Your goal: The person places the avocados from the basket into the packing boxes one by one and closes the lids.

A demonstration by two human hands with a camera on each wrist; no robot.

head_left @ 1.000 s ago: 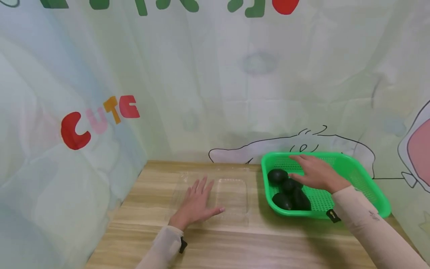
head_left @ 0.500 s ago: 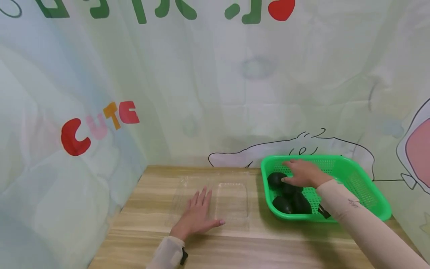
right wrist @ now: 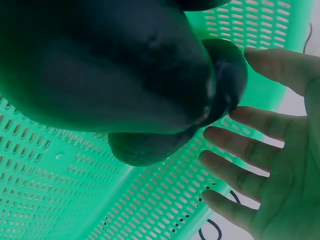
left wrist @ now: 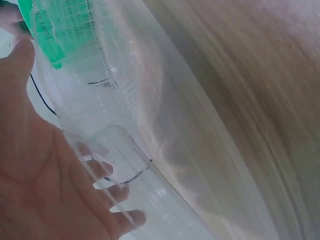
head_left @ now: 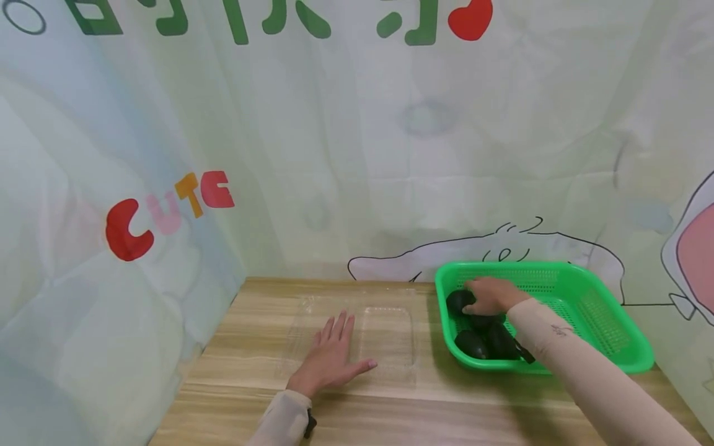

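Observation:
My left hand [head_left: 329, 362] lies with spread fingers over the left half of a clear plastic container [head_left: 387, 337] on the wooden table. In the left wrist view, several of its fingertips [left wrist: 132, 218] show through the clear wall. My right hand [head_left: 491, 296] is down inside the green basket [head_left: 608, 316], at its left end. Several dark, smooth, avocado-like fruits [head_left: 471, 344] are bunched there. Thumb and forefinger tips reach the edge of one dark fruit [right wrist: 232, 75], while the other fingers are extended. Part of the pile is hidden under this hand.
The basket stands at the back right of the wooden table [head_left: 390, 415], against a printed cloth backdrop [head_left: 357, 155]. Another cloth side [head_left: 83, 341] borders the table at left. The container lies left of the basket, a small gap between them.
My right hand has moved left and lower into the basket, to the dark fruits, and its thumb and fingers have come closer together. The left hand keeps its place over the container.

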